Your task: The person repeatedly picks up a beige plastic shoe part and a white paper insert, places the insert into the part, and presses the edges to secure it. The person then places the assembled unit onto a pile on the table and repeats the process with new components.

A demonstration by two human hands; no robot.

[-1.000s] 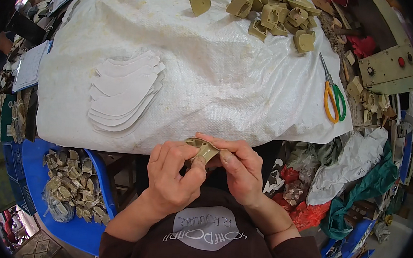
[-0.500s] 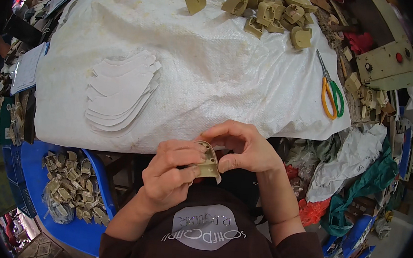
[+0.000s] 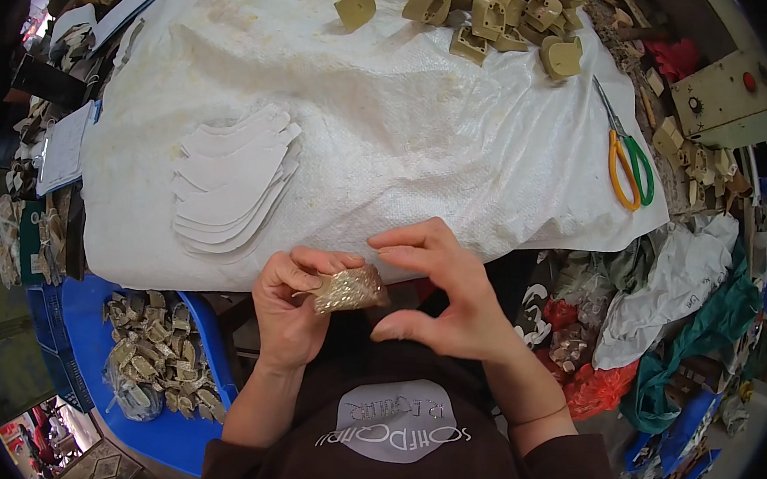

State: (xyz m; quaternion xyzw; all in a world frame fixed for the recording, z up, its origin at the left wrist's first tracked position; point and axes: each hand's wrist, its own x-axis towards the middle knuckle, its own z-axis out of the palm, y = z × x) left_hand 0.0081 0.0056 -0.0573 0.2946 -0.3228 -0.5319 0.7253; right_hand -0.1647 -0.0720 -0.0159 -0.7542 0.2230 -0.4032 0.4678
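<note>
My left hand [image 3: 291, 300] grips a shoe heel [image 3: 349, 291] whose glittery gold covering faces me, just off the table's near edge. To its right, my right hand [image 3: 442, 295] is spread, thumb and fingers apart, holding nothing and not touching the heel. On the white-sheeted table [image 3: 364, 147], a fanned stack of white curved cut pieces [image 3: 235, 181] lies left of centre. Bare tan plastic heels [image 3: 494, 17] are heaped at the far side. Scissors [image 3: 626, 156] with orange and green handles rest near the right edge.
A blue tub [image 3: 219, 344] at lower left holds many glittery heels [image 3: 160, 339] and a clear plastic bag. Clipboards [image 3: 67, 150] line the left side. At right stand a pale control box [image 3: 732, 97], a white sack [image 3: 666, 292] and a red bag [image 3: 601, 393].
My left hand has turned the heel, so its glittery outside shows instead of the tan face with holes. My right hand has come away from it and opened. The view has shifted slightly.
</note>
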